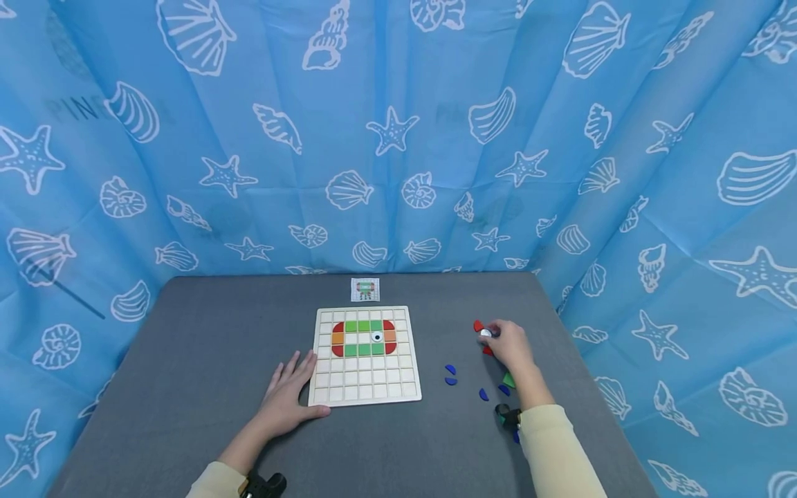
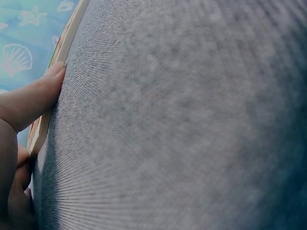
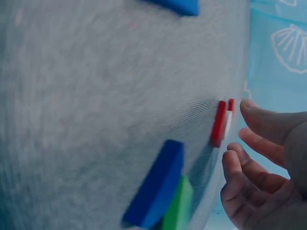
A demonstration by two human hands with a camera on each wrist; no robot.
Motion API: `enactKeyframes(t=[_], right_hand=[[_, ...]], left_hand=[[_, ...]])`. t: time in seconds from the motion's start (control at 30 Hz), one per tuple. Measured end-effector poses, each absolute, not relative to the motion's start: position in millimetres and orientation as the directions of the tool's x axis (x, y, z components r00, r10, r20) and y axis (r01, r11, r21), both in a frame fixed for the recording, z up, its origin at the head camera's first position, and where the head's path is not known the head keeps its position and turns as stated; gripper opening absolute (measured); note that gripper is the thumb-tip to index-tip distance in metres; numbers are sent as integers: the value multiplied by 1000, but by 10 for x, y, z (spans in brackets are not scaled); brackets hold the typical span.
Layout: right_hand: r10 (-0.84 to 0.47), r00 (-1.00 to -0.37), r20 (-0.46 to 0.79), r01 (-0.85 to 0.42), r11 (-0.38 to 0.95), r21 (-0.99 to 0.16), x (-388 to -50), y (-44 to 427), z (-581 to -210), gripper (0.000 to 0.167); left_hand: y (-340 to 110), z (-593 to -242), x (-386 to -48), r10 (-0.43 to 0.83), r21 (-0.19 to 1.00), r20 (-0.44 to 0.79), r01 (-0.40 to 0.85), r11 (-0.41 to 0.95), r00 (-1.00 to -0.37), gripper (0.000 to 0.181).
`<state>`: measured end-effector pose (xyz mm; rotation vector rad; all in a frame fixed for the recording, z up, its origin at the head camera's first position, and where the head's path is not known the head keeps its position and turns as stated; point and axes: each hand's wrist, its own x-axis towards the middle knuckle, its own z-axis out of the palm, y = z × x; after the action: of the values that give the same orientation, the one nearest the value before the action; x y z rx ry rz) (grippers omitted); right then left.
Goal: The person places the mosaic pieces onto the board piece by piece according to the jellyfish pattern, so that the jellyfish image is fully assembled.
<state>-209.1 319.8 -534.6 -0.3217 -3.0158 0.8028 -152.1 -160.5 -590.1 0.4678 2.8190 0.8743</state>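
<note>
A square wooden grid board (image 1: 364, 395) lies on the grey table with red, orange, green and white pieces and one eye piece (image 1: 377, 337) in it. My left hand (image 1: 286, 401) rests against its left edge and lower left corner, fingers spread; the thumb (image 2: 41, 96) touches the rim in the left wrist view. At the right, my right hand (image 1: 512, 347) is at a round white piece (image 1: 486, 333), beside red pieces (image 1: 478, 325). In the right wrist view the thumb and fingers of this hand (image 3: 264, 167) stand apart, close to the white piece (image 3: 228, 123) and a red piece (image 3: 218, 124).
Several blue half-round pieces (image 1: 451, 381) lie between the board and my right forearm, with a green piece (image 1: 509, 380) by the wrist. A small printed card (image 1: 364, 290) lies behind the board. A blue curtain (image 1: 392, 207) with shell patterns hangs around the table (image 1: 236, 311).
</note>
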Motion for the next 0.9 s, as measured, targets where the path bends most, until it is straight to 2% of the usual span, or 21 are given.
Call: enactKeyframes(t=[0.17,0.33,0.77,0.9], right_hand=[[196,-975,-107,223,838,-498,-2113,3204,-5407,32],[190,-978,-90,210,843,-496,-2138,3184,-5401,23],[66,-998,-25,69,851,-520,-2112,3022,-5360,17],[33,-998,-56,57,855,-515,-2089,2986,-5344,21]], left_hand=[[-1607,-5890,-1505,342,572,-76,240,784,-937,118],[-1603,-5870,-1510,336,577,-85,228,784,-938,118],[-1609,-5871,-1526,341,568,-72,243,786,-937,118],[-1610,-5864,-1518,341,565,-88,235,791,-936,119]])
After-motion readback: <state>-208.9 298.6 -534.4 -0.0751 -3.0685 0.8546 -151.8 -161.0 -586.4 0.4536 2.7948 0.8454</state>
